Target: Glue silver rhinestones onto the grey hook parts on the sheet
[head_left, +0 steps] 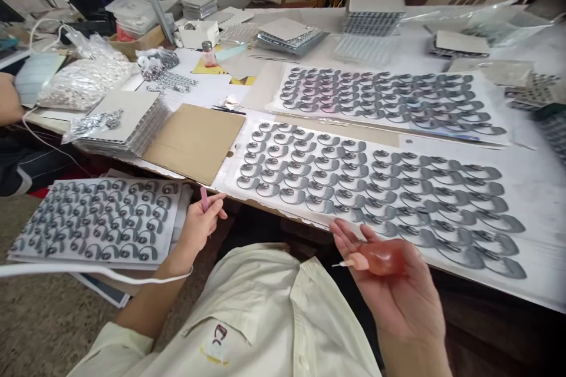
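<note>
My left hand [201, 221] is closed at the table's front edge, with a small pink stick-like piece [204, 199] sticking up from between thumb and fingers. A white cord runs to that wrist. In my right hand [393, 300], palm up with the fingers partly stretched, lies a squeeze bottle [384, 257] of red-orange colour. Its thin needle tip [342, 263] points left. Just beyond that hand a white sheet [236, 174] carries rows of grey curved pieces [349, 171] with small metal parts in them.
Behind is a second sheet of similar pieces [380, 94]. To the left are a brown cardboard [194, 141], a stack of trays [124, 123] and a bag of small parts [86, 82]. More pieces lie on a lower sheet [101, 221]. Another person's arm [9, 100] shows far left.
</note>
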`<action>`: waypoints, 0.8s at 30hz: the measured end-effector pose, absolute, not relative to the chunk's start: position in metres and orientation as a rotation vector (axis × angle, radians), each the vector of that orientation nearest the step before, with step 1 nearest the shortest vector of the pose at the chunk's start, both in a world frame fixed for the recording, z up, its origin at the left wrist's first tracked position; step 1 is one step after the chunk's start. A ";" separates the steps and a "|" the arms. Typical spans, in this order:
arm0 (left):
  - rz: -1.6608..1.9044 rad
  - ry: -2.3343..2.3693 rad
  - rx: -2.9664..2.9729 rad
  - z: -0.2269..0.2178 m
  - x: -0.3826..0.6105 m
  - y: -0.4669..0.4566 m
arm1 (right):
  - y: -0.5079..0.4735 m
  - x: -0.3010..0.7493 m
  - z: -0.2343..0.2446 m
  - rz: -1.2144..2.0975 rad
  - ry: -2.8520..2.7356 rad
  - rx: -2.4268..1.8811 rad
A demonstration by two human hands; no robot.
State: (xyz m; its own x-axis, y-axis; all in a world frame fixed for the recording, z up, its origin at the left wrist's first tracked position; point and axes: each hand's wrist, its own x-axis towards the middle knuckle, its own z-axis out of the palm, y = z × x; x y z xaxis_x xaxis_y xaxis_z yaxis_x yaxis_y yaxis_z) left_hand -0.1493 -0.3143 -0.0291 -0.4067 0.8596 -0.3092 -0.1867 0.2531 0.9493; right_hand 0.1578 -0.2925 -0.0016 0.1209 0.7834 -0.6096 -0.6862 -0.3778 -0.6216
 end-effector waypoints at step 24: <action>0.948 1.521 0.721 0.000 -0.147 -0.307 | -0.302 0.172 -0.019 1.633 -0.080 -1.173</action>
